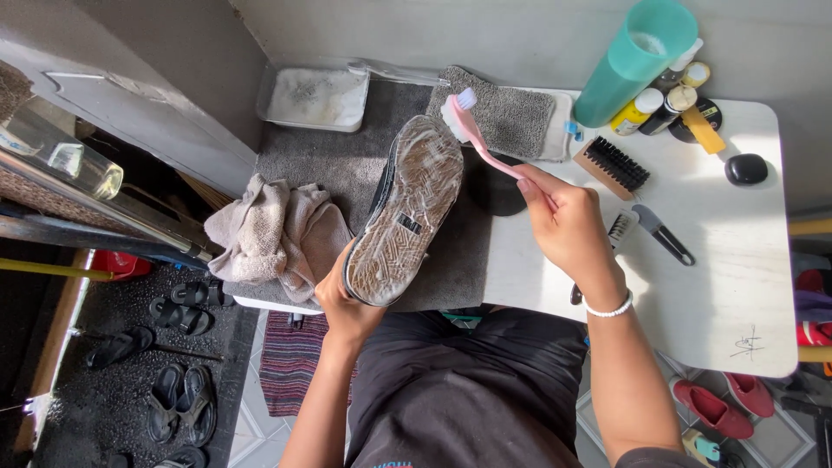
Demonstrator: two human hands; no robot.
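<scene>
Over the table [737, 286], left hand [342, 299] fingers clamp the heel of a sole-up shoe [406, 212]; right hand [565, 224] fingers pinch a pink brush [478, 139], bristles at the toe. Risk: the soapy sole looks slick, so a hard stroke may twist the shoe loose or flick suds. Grey mat [347, 165], crumpled cloth [273, 230], soapy tray [316, 97]; sandals [178, 312] on the floor.

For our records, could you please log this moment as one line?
left hand: holds shoe sole-up | right hand: holds pink brush, bristles at toe | sole: soapy
</scene>
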